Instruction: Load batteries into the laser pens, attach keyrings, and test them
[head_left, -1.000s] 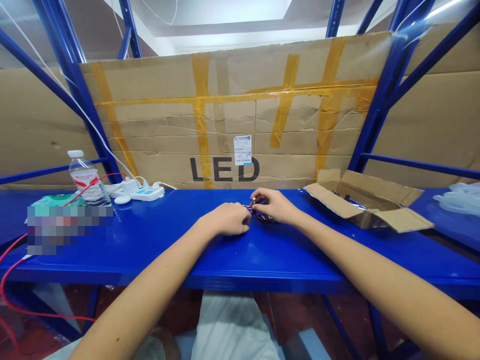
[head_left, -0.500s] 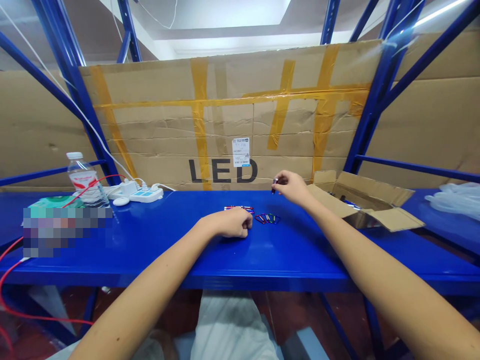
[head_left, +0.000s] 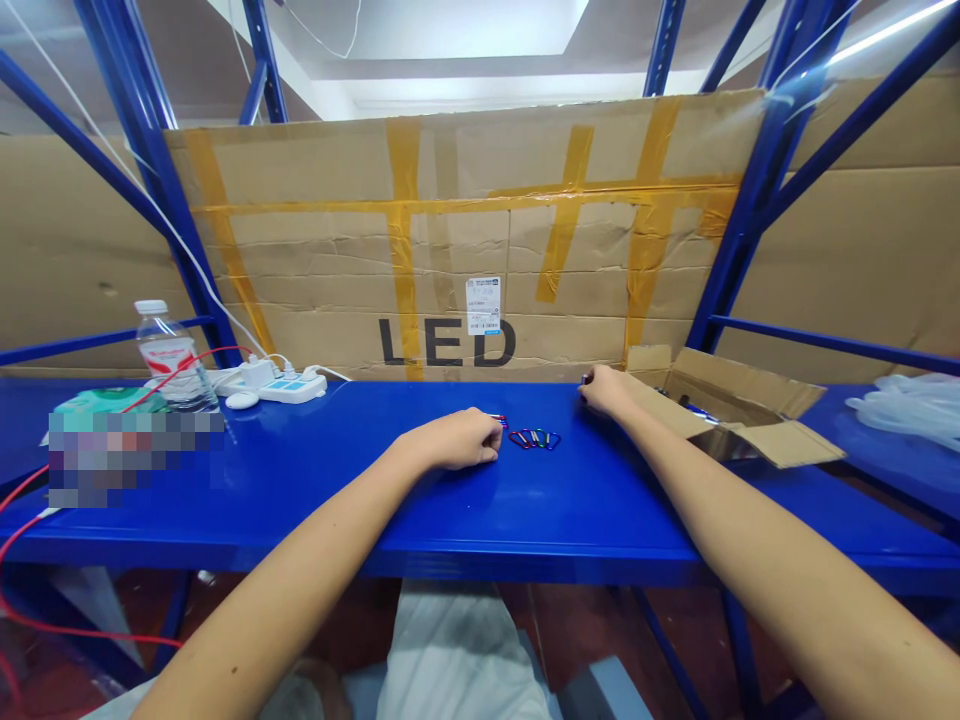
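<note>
My left hand (head_left: 456,440) rests on the blue shelf top (head_left: 450,500) with its fingers curled shut; a small coloured piece (head_left: 497,419) peeks out by its fingertips. Just right of it lies a row of small coloured carabiner clips (head_left: 534,438). My right hand (head_left: 606,390) is down on the shelf near the back, next to the left flap of an open cardboard box (head_left: 731,410), fingers closed round a small dark item I cannot make out.
A taped cardboard sheet marked LED (head_left: 450,250) stands along the back. At the left are a water bottle (head_left: 169,358), a white power strip (head_left: 289,385) with a red cable and a blurred patch. Clear plastic bags (head_left: 911,405) lie at far right.
My right hand left the clips, lifted a small item, then carried it right and down to the shelf beside the box. My left hand stayed put.
</note>
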